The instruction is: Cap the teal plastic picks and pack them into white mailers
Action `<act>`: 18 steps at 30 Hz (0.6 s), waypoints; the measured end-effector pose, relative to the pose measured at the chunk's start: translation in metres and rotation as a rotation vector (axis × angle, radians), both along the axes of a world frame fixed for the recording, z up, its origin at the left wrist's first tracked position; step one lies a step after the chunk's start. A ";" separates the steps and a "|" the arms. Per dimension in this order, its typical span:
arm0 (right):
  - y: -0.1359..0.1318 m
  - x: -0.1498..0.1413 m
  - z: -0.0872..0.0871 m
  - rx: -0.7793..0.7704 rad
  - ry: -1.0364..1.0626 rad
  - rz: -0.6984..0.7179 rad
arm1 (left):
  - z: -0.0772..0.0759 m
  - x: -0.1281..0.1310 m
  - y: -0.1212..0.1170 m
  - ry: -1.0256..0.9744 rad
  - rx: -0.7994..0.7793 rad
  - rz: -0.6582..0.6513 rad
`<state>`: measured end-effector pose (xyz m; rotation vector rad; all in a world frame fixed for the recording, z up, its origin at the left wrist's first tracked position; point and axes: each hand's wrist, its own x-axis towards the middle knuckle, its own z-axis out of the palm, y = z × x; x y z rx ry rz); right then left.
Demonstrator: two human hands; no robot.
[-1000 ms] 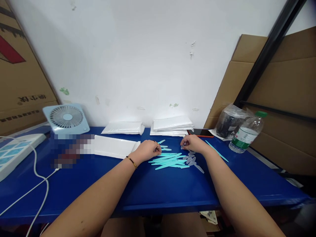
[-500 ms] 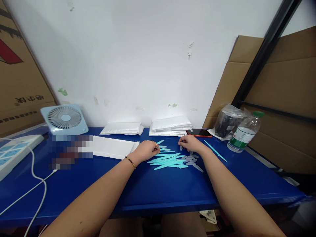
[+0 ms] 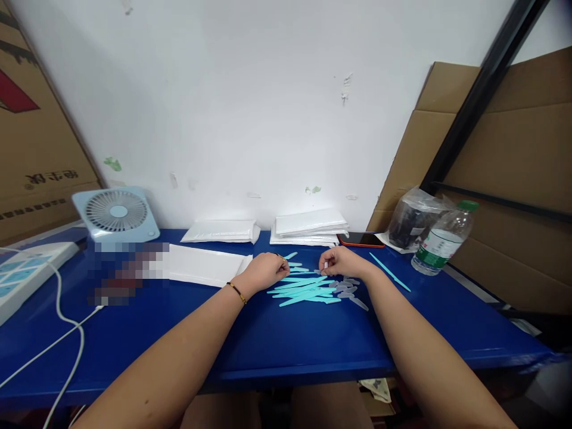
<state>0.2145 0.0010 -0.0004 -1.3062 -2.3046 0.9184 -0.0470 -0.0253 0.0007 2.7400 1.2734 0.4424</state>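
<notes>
Turquoise eyebrow razors (image 3: 304,291) lie in a loose pile on the blue table. My left hand (image 3: 268,271) is closed at the pile's upper left, its fingers pinched on one slim turquoise eyebrow razor (image 3: 302,272) whose tip points right. Several more razors (image 3: 290,255) lie just beyond those fingertips. Opposite, my right hand (image 3: 340,262) pinches a small clear blade cap (image 3: 317,271), close to the razor's tip; whether the two touch I cannot tell. Other translucent caps (image 3: 346,288) are scattered below the right hand, beside the pile.
White padded mailers (image 3: 308,223) are stacked against the wall, with another mailer (image 3: 205,265) left of my left hand. A phone (image 3: 361,240), a water bottle (image 3: 440,241) and a lone turquoise razor (image 3: 389,272) are on the right. A fan (image 3: 118,211) and power strip (image 3: 36,277) stand left.
My right hand has moved left and slightly down with the clear cap, closer to the razor in my left hand. My left hand has stayed almost still with the razor's tip now showing.
</notes>
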 end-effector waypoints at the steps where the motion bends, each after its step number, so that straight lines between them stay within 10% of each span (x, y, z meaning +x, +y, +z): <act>1: 0.000 -0.002 0.000 0.030 -0.005 0.005 | 0.000 0.000 0.000 0.004 0.006 0.001; 18: -0.004 -0.017 0.001 0.097 0.002 0.046 | -0.004 0.004 0.003 0.037 0.084 0.091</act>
